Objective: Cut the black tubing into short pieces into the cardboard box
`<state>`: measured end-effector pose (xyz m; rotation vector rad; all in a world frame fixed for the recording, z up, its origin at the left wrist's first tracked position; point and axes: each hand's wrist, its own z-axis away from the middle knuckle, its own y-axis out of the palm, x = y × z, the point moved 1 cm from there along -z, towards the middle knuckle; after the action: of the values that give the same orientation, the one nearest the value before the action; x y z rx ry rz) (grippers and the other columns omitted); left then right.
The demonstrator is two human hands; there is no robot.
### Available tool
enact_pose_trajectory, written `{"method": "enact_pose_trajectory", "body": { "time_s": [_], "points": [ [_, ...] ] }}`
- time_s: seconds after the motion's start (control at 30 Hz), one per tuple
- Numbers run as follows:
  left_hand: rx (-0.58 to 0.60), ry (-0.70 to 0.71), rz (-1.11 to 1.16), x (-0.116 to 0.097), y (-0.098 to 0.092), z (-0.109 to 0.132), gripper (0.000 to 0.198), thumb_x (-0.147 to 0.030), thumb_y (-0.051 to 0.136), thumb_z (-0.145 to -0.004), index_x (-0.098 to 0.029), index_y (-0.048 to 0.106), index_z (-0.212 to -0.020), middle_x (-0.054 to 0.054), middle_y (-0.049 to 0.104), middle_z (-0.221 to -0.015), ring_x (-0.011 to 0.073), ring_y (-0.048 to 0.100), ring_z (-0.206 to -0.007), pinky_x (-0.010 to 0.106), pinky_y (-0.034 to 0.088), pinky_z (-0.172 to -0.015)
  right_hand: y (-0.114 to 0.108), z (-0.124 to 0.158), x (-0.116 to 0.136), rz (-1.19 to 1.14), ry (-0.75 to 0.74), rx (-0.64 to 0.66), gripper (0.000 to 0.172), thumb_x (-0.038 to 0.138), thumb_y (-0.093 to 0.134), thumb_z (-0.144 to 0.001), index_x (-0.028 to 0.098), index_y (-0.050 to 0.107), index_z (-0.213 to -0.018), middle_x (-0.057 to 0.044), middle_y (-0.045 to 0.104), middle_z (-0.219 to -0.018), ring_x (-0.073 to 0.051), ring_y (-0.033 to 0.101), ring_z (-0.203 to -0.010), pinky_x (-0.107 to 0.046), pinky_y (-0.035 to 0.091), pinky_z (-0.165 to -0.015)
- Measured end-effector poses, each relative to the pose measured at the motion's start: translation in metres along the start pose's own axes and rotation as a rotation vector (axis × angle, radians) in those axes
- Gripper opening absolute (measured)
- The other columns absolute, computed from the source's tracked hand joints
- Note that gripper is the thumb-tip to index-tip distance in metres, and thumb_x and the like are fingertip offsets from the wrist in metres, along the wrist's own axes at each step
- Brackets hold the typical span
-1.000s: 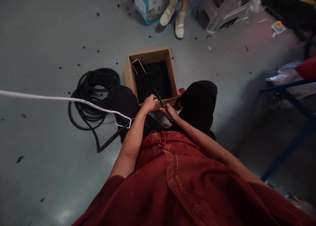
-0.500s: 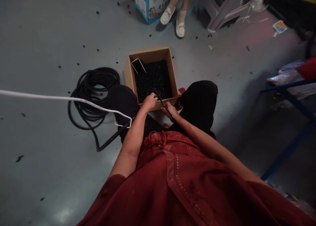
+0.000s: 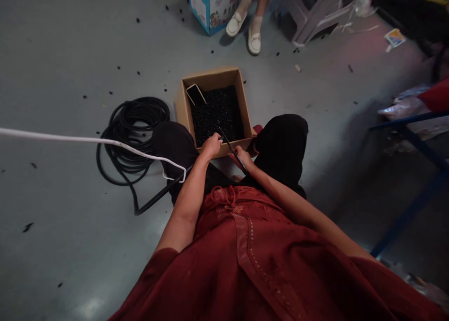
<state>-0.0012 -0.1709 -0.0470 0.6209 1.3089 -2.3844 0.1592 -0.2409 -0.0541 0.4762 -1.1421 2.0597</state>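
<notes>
My left hand [image 3: 212,146] is closed around the end of a black hose [image 3: 154,204] at the near rim of an open cardboard box [image 3: 245,101]. The hose runs back under my left forearm and joins a loose coil on the floor. In my right hand [image 3: 243,158] are dark scissors [image 3: 229,145], their blades pointing up and left beside the hose end; how far the blades are apart is too small to tell. Small black pieces [image 3: 217,113] fill the lower part of the box, and a dark rectangular object with a pale edge [image 3: 196,95] lies on them.
The coiled part of the hose lies left of my knee. A white hooked wire [image 3: 115,143] crosses from the left to the hose. Beyond the box are a person's white shoes [image 3: 254,41], a blue-white carton [image 3: 215,7] and a grey stool [image 3: 301,17]. A blue frame [image 3: 417,143] stands right.
The whole view has shifted very slightly. Both hands keep their places at the box rim, still holding the hose and the scissors.
</notes>
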Motion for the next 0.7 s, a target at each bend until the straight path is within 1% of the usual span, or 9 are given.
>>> {"method": "enact_pose_trajectory", "body": {
  "time_s": [0.1, 0.2, 0.27, 0.33, 0.43, 0.5, 0.6, 0.67, 0.7],
  "points": [
    [0.022, 0.002, 0.004, -0.001, 0.000, 0.002, 0.033, -0.024, 0.047, -0.096, -0.017, 0.060, -0.125, 0.014, 0.071, -0.119, 0.0239, 0.064, -0.112, 0.033, 0.046, -0.094, 0.002, -0.003, -0.003, -0.147, 0.045, 0.010, 0.026, 0.045, 0.063, -0.082, 0.025, 0.048, -0.090, 0.002, 0.056, -0.068, -0.018, 0.057, -0.065, -0.028, 0.045, -0.063],
    [0.055, 0.048, 0.012, -0.006, -0.003, 0.006, 0.032, -0.023, 0.048, -0.095, -0.016, 0.062, -0.123, 0.013, 0.070, -0.119, 0.0226, 0.064, -0.113, 0.031, 0.045, -0.096, 0.000, -0.007, -0.004, -0.451, 0.051, 0.041, 0.037, 0.054, 0.062, -0.081, 0.025, 0.045, -0.097, 0.004, 0.055, -0.070, -0.014, 0.055, -0.058, -0.026, 0.047, -0.055],
    [0.066, 0.106, 0.015, -0.011, -0.005, 0.011, 0.031, -0.021, 0.049, -0.094, -0.014, 0.064, -0.121, 0.013, 0.069, -0.122, 0.0222, 0.062, -0.115, 0.031, 0.044, -0.098, -0.004, -0.010, 0.000, -0.619, 0.034, 0.049, 0.043, 0.056, 0.063, -0.080, 0.025, 0.042, -0.100, 0.003, 0.057, -0.074, -0.013, 0.057, -0.060, -0.026, 0.049, -0.055],
    [0.063, 0.149, 0.014, -0.015, -0.008, 0.015, 0.030, -0.020, 0.050, -0.093, -0.013, 0.065, -0.118, 0.014, 0.067, -0.123, 0.0220, 0.061, -0.115, 0.031, 0.044, -0.100, -0.008, -0.013, 0.006, -0.719, 0.029, 0.046, 0.044, 0.055, 0.066, -0.080, 0.025, 0.040, -0.100, 0.002, 0.059, -0.077, -0.014, 0.059, -0.064, -0.026, 0.051, -0.058],
    [0.069, 0.176, 0.012, -0.020, -0.010, 0.019, 0.029, -0.019, 0.050, -0.092, -0.013, 0.067, -0.114, 0.013, 0.068, -0.120, 0.0222, 0.060, -0.115, 0.032, 0.044, -0.101, -0.013, -0.018, 0.017, -0.789, 0.009, 0.050, 0.046, 0.051, 0.070, -0.078, 0.026, 0.038, -0.098, 0.002, 0.059, -0.076, -0.015, 0.061, -0.067, -0.027, 0.052, -0.058],
    [0.085, 0.166, 0.043, -0.022, -0.011, 0.022, 0.028, -0.018, 0.050, -0.092, -0.013, 0.067, -0.114, 0.012, 0.068, -0.120, 0.0218, 0.061, -0.114, 0.031, 0.045, -0.100, -0.014, -0.020, 0.023, -0.788, -0.004, 0.047, 0.046, 0.049, 0.072, -0.078, 0.026, 0.038, -0.099, 0.002, 0.058, -0.074, -0.016, 0.062, -0.067, -0.027, 0.052, -0.056],
    [0.072, 0.130, 0.105, -0.025, -0.013, 0.027, 0.035, -0.017, 0.051, -0.091, -0.012, 0.060, -0.125, 0.012, 0.067, -0.125, 0.0211, 0.062, -0.114, 0.029, 0.047, -0.097, -0.015, -0.024, 0.028, -0.759, 0.000, 0.019, 0.045, 0.046, 0.071, -0.078, 0.025, 0.038, -0.101, 0.004, 0.055, -0.070, -0.016, 0.060, -0.063, -0.027, 0.050, -0.054],
    [0.047, 0.135, 0.071, -0.027, -0.015, 0.032, 0.040, -0.018, 0.053, -0.091, -0.011, 0.056, -0.131, 0.014, 0.065, -0.129, 0.0229, 0.061, -0.118, 0.031, 0.046, -0.098, -0.015, -0.026, 0.029, -0.760, 0.014, 0.007, 0.043, 0.045, 0.069, -0.079, 0.025, 0.038, -0.102, 0.005, 0.053, -0.069, -0.015, 0.057, -0.059, -0.027, 0.049, -0.052],
    [0.041, 0.146, 0.019, -0.027, -0.017, 0.035, 0.040, -0.020, 0.053, -0.092, -0.011, 0.056, -0.131, 0.016, 0.064, -0.129, 0.0245, 0.060, -0.120, 0.032, 0.045, -0.100, -0.015, -0.027, 0.028, -0.774, 0.022, -0.002, 0.043, 0.044, 0.069, -0.079, 0.025, 0.038, -0.102, 0.006, 0.052, -0.068, -0.015, 0.056, -0.058, -0.027, 0.049, -0.052]
  ]
}}
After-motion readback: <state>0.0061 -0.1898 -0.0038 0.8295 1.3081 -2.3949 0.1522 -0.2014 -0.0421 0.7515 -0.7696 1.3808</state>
